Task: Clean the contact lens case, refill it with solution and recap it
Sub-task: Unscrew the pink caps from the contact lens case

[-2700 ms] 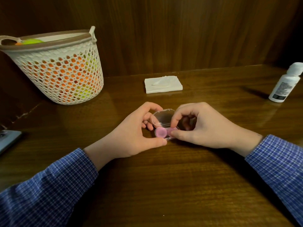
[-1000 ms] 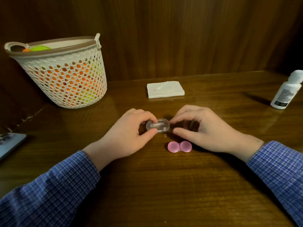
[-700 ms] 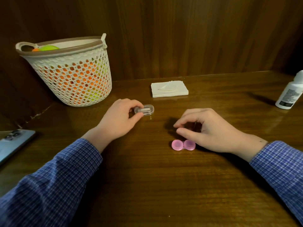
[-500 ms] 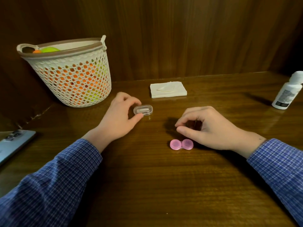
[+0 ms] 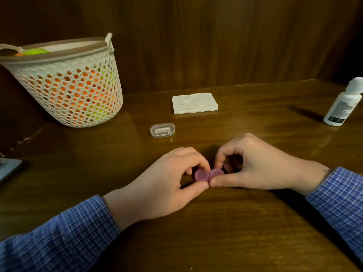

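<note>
Both hands met over the pink contact lens case (image 5: 208, 174) near the middle of the wooden table (image 5: 235, 232). The left hand (image 5: 167, 185) pinched the case's left cap between thumb and curled fingers, and the right hand (image 5: 253, 167) pinched the right cap the same way — the two thumb tips nearly touching in front of it. Just beyond the hands lay a small clear plastic box (image 5: 162, 130), shut. A folded white tissue (image 5: 194, 103) sat farther back, a white solution bottle (image 5: 343, 104) at the far right, and a white mesh basket (image 5: 66, 85) at the left.
</note>
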`<control>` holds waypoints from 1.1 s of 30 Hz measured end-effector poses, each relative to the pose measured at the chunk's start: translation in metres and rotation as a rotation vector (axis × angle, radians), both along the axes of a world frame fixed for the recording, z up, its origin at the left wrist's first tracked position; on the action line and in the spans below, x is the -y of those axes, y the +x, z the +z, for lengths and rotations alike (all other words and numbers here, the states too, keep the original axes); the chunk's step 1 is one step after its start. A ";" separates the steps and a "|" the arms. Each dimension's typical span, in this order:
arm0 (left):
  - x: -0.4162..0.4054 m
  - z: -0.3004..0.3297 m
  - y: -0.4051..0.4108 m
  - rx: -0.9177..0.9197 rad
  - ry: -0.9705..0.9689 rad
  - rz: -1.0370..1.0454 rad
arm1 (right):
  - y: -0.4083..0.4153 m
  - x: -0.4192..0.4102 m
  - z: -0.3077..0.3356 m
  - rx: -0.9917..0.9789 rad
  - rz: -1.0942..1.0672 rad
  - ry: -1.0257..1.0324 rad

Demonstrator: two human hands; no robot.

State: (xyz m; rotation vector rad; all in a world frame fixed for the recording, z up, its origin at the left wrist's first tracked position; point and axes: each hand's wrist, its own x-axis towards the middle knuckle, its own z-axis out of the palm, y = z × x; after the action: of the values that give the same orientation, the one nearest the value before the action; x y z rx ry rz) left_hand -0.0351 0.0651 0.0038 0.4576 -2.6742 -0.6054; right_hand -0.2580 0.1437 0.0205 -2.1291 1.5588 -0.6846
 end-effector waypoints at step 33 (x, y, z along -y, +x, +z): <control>-0.001 0.011 0.002 -0.041 0.137 0.064 | 0.009 -0.001 -0.006 0.039 0.046 0.016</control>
State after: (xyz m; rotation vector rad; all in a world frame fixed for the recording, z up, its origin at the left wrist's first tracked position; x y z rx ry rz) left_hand -0.0330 0.0661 0.0146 0.5592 -2.5788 -0.7740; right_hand -0.2494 0.1448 0.0149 -2.1200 1.4855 -0.6916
